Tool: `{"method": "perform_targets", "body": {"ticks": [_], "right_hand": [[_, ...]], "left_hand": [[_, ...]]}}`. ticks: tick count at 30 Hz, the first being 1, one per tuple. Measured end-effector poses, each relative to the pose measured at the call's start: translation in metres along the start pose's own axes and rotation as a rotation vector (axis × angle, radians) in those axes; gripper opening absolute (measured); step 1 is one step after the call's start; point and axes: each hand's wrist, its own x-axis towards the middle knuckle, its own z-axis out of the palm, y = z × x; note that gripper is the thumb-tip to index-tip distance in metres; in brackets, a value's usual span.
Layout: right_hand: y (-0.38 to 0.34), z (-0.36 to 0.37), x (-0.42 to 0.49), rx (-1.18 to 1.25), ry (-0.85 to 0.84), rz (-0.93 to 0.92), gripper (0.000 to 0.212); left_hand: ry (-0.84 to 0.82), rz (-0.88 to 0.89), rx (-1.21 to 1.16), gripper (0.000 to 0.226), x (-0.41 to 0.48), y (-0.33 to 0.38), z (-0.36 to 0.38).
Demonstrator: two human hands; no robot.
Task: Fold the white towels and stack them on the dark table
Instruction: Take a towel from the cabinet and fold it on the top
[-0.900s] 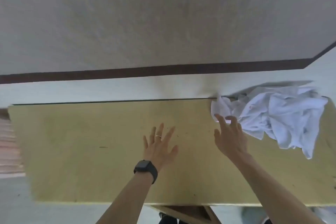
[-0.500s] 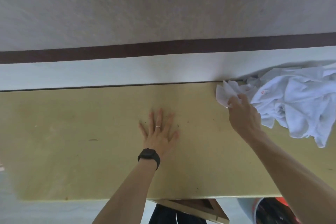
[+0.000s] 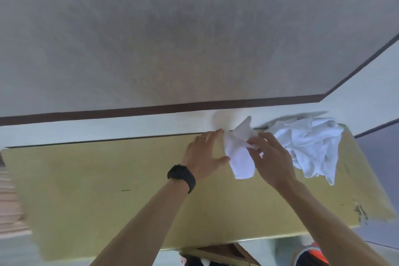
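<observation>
A small white towel (image 3: 239,155) hangs crumpled just above the yellowish table (image 3: 108,179), near its far edge. My right hand (image 3: 269,157) pinches its upper right part between thumb and fingers. My left hand (image 3: 205,155), with a ring and a black watch at the wrist, is at the towel's left side with fingers straight and thumb touching the cloth. A heap of several crumpled white towels (image 3: 311,147) lies on the table's far right corner, just right of my right hand.
A pale wall with a dark brown stripe (image 3: 151,111) runs right behind the table's far edge. A chipped spot (image 3: 359,211) marks the near right corner. Something orange (image 3: 313,255) sits below the near edge. Pinkish slats (image 3: 10,201) show at left.
My right hand has pulled one small towel out of the heap toward the left and lifted it. My left hand left the table's middle and moved up to the towel's left side.
</observation>
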Motion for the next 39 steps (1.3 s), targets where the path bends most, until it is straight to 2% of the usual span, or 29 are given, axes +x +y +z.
{"method": "perform_targets", "body": {"ticks": [3,7,9,12,17,21,25,28,32,36,39], "right_hand": [[-0.028,-0.015,-0.018,0.037,0.014,-0.099,0.011],[-0.056,-0.029,-0.037,0.066,0.001,-0.137,0.009],[-0.067,-0.032,-0.047,0.065,-0.018,-0.139,0.010],[-0.079,-0.031,-0.064,0.029,-0.075,-0.134,0.017],[-0.075,-0.025,-0.085,-0.073,-0.183,-0.150,0.020],[-0.063,-0.026,-0.092,-0.072,-0.409,-0.096,0.021],[-0.053,-0.026,-0.104,0.008,-0.484,-0.030,0.017],[-0.045,-0.025,-0.113,-0.053,-0.557,-0.010,0.014],[-0.036,-0.020,-0.121,-0.159,-0.555,-0.021,0.019],[-0.030,-0.020,-0.115,-0.234,-0.527,-0.023,0.023],[-0.028,-0.024,-0.099,-0.218,-0.444,-0.015,0.024]], "left_hand": [[0.114,0.105,-0.023,0.070,-0.022,0.023,-0.023],[0.209,0.144,0.012,0.025,-0.057,0.026,-0.047],[0.222,0.159,0.075,0.014,-0.075,0.025,-0.053],[0.169,0.144,0.134,0.015,-0.100,0.024,-0.061],[-0.032,0.004,0.091,0.022,-0.130,0.013,-0.071],[-0.074,-0.083,0.094,0.021,-0.140,-0.008,-0.075],[-0.064,-0.106,0.049,0.019,-0.149,-0.024,-0.071],[-0.062,-0.154,-0.013,0.020,-0.155,-0.035,-0.068],[-0.060,-0.144,0.000,0.027,-0.161,-0.048,-0.063],[-0.048,-0.130,0.143,0.029,-0.159,-0.058,-0.065],[0.026,-0.126,0.264,0.033,-0.149,-0.058,-0.077]]}}
